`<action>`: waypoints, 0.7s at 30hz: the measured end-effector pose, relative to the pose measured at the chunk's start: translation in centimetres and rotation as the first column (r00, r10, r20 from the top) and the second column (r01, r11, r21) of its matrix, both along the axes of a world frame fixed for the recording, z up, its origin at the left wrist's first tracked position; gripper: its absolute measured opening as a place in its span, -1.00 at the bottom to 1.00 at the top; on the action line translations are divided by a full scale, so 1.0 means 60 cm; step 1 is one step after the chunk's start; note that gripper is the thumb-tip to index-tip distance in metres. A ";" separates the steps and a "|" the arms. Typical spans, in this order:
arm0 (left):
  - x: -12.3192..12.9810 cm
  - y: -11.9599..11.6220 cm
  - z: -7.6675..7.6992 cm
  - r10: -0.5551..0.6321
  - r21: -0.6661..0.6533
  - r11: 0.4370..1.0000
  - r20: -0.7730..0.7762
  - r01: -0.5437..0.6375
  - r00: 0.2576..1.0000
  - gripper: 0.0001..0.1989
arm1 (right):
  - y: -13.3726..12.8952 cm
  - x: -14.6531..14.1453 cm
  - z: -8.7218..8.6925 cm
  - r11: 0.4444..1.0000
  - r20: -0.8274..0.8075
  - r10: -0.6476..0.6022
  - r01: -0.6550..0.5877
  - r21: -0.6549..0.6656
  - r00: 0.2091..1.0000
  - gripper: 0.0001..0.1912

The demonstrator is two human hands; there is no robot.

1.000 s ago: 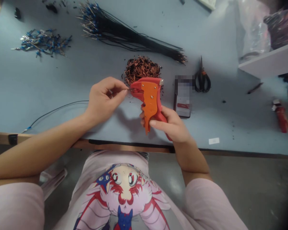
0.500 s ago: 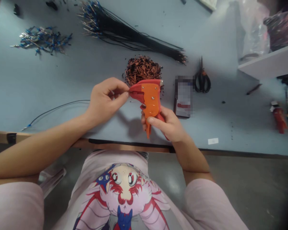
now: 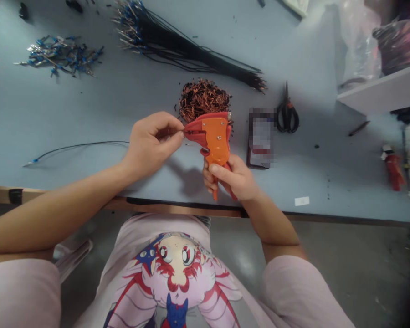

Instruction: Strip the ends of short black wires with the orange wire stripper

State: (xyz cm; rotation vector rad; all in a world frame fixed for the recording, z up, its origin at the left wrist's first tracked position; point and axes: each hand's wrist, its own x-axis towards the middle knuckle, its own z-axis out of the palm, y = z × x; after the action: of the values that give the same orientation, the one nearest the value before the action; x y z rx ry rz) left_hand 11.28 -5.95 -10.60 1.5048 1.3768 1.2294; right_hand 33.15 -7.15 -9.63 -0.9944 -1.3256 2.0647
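Between both hands: 1 orange-red wire stripper (image 3: 217,141), handles gripped by R hand (image 3: 231,176). At its nose, L hand (image 3: 153,142) pinches 1 blk wire (image 3: 85,144), w/ tail out left past wrist. Just beyond grip: 1 copper scrap pile (image 3: 205,98), partly blocked by tool; farther, 1 wire bundle (image 3: 191,53). To grip's right: 1 phone (image 3: 259,136), 1 pr scissors (image 3: 287,116).
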 end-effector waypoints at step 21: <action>-0.004 0.006 -0.017 0.061 0.355 0.934 -0.068 -0.033 0.996 -0.92 | 0.019 0.027 -0.003 0.986 -0.220 0.061 -0.093 -0.136 0.974 -0.52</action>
State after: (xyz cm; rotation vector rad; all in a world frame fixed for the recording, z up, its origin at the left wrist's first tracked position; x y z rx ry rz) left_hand 11.05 -5.57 -11.59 1.7889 1.2954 1.5249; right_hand 34.78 -6.01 -9.81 -0.7616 -1.1331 2.2821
